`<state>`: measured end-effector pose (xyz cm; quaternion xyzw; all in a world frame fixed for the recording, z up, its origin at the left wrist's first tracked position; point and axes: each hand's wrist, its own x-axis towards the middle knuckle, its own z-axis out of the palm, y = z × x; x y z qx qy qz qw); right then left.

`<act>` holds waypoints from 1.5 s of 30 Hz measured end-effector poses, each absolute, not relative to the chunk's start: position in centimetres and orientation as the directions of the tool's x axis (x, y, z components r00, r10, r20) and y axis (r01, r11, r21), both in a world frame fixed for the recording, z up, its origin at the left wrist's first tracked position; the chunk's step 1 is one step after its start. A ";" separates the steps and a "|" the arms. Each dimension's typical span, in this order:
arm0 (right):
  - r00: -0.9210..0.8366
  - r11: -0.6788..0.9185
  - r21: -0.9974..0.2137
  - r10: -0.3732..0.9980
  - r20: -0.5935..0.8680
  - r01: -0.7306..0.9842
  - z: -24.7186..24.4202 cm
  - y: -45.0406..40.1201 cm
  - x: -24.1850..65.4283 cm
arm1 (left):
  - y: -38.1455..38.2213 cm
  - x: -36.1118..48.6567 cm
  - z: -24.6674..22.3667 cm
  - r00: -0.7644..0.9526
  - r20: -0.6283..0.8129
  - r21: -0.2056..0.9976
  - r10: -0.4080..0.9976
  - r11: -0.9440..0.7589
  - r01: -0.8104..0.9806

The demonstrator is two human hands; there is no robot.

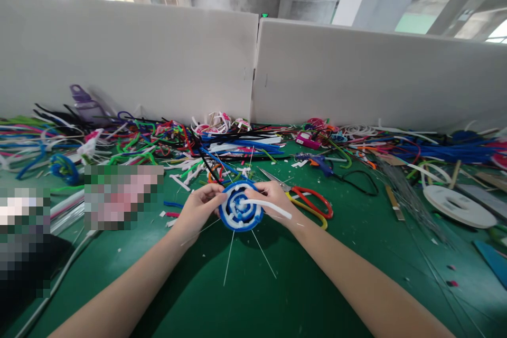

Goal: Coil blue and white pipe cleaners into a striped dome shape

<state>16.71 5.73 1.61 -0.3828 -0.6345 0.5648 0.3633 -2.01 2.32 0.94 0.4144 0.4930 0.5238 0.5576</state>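
Between my hands is a round blue and white coil (242,226) of fuzzy pipe cleaners, with thin stiff rods sticking out around it. My left hand (200,210) pinches its left rim between thumb and fingers. Closed on its right side is my right hand (273,198), thumb on the upper face of the coil. A loose white pipe cleaner end (273,207) runs from the centre across my right hand. Beyond and beside my right hand lie scissors (312,198) with red and yellow handles. The fingers behind the coil are hidden.
Piles of coloured pipe cleaners (245,142) line the back of the green table (253,296) below white partitions (127,58). A blue glue gun (320,165), white spool (459,206) and clear strands (415,200) lie right. A purple bottle (87,108) and a cable (59,280) are left.
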 end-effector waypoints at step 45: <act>-0.281 0.166 -0.986 0.946 0.162 -0.011 1.2 5.0 15.8 | 1.9 -1.6 -0.1 0.162 -0.064 0.976 0.985 0.096 -0.196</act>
